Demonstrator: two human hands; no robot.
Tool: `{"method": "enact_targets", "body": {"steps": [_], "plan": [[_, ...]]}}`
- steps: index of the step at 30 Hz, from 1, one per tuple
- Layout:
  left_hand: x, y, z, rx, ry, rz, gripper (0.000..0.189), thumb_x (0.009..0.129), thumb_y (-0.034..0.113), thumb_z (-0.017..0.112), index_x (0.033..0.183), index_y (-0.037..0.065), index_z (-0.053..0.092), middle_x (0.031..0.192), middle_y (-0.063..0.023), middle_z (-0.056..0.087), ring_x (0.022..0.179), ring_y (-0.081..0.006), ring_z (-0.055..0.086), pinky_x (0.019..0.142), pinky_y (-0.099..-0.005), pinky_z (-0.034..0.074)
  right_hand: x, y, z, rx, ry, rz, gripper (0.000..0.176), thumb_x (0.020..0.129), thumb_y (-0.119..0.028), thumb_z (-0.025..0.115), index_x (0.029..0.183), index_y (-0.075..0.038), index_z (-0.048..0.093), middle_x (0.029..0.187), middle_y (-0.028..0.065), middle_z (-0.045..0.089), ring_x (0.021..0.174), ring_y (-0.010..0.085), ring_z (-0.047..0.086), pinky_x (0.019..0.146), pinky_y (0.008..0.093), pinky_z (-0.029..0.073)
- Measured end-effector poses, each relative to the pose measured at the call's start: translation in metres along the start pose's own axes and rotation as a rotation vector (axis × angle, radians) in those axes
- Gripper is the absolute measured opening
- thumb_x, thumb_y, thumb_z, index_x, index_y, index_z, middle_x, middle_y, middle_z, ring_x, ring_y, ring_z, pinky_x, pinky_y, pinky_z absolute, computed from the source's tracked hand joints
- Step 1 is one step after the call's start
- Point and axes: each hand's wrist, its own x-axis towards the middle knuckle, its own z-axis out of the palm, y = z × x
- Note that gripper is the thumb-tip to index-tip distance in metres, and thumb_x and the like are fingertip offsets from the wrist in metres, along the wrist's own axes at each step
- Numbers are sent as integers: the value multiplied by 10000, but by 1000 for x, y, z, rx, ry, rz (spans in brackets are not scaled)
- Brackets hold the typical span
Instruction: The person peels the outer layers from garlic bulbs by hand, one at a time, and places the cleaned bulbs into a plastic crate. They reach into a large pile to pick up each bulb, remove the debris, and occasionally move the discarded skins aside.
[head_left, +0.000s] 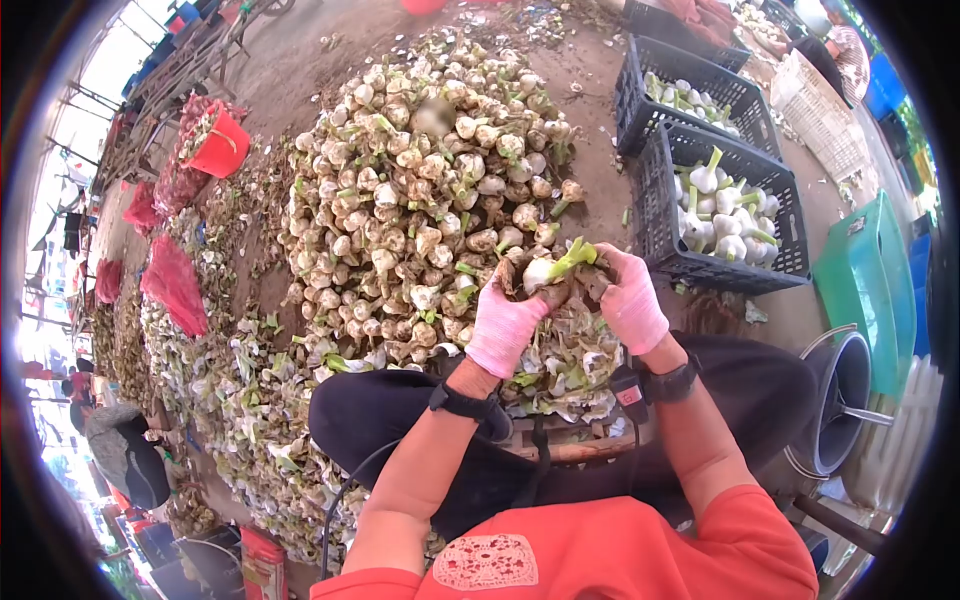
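Observation:
Both hands wear pink gloves with dirty fingertips. My left hand [508, 318] is closed around a garlic bulb [540, 274], whose white side and green stem show between the hands. At the stem end, the fingers of my right hand [628, 290] are bent and pressed against the green stem and brownish outer leaves. Just beyond the hands lies a large heap of unpeeled, soil-stained garlic [400, 200]. Loose peeled skins [565, 365] lie below the hands, between the legs.
To the right stand black crates [720, 265] holding cleaner white garlic bulbs. A grey bucket [848, 400] and a green container [868, 290] are at the far right. Upper left is a red bucket [218, 146], near a red mesh bag [172, 285]. A person [125, 455] sits at the lower left.

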Motion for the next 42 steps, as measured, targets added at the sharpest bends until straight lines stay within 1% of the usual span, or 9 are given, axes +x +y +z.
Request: {"method": "enact_targets", "body": {"steps": [6,9,16,31,34,36,37,39,42], "plan": [[-13,-7,-2,-210,-239,-213,568,719,6,752,1229,23,502,1157,-44,571,1057,-131,546,906,-275,469,15,46,-23,-507,229,-72,374,733,60,514,1093,-8,590,946,198,607,915,339,598,827,346,470],[-8,-17,-6,-182,-237,-91,604,693,-4,770,1233,25,500,1154,-41,579,1067,-137,545,921,-289,461,6,60,-40,-851,-157,-10,468,740,58,545,1188,-73,566,1087,176,567,952,308,598,809,329,495],[1,-12,-3,60,-227,9,576,687,-35,759,1211,21,525,1147,-45,599,1035,-120,558,914,-283,464,0,-25,-38,-1,-319,30,412,768,76,617,1170,21,549,1015,95,634,859,166,623,774,269,501],[-13,5,-4,-482,-218,-306,491,839,73,608,1295,2,441,1198,-107,552,1051,-189,578,931,-299,453,-9,-40,-14,-712,-94,-239,309,630,-23,616,938,-3,601,904,184,623,860,374,600,763,418,485],[-13,5,-4,-513,-274,-249,549,797,65,611,1309,8,421,1161,-92,573,1011,-180,590,908,-302,459,0,-26,-18,-598,-118,-215,286,657,-36,636,941,-17,607,922,182,627,878,371,603,769,415,488],[-13,1,-11,84,-399,60,577,803,69,615,1334,23,393,1117,-81,595,986,-164,590,870,-292,467,10,11,-16,-567,-251,27,257,709,-112,650,953,-39,615,952,186,629,900,365,606,784,416,490],[-14,0,-8,-282,-328,-274,586,802,75,635,1333,32,388,1078,-71,607,964,-143,586,838,-281,471,13,36,-14,-924,-291,11,259,744,-187,639,968,-58,624,975,193,629,909,362,613,790,418,495],[-15,1,-7,-194,-310,-183,596,788,86,688,1313,43,409,1048,-51,608,944,-134,582,826,-276,476,0,58,-15,-1073,-490,347,294,761,-157,577,1048,-113,627,1030,167,632,988,317,607,879,400,469],[-12,2,-9,-128,-245,-137,643,747,80,748,1298,44,418,1041,-39,607,950,-135,580,853,-284,472,-26,105,-22,-1194,-554,311,416,744,-154,619,1159,-187,615,1126,124,611,1048,293,587,911,377,458]]}}
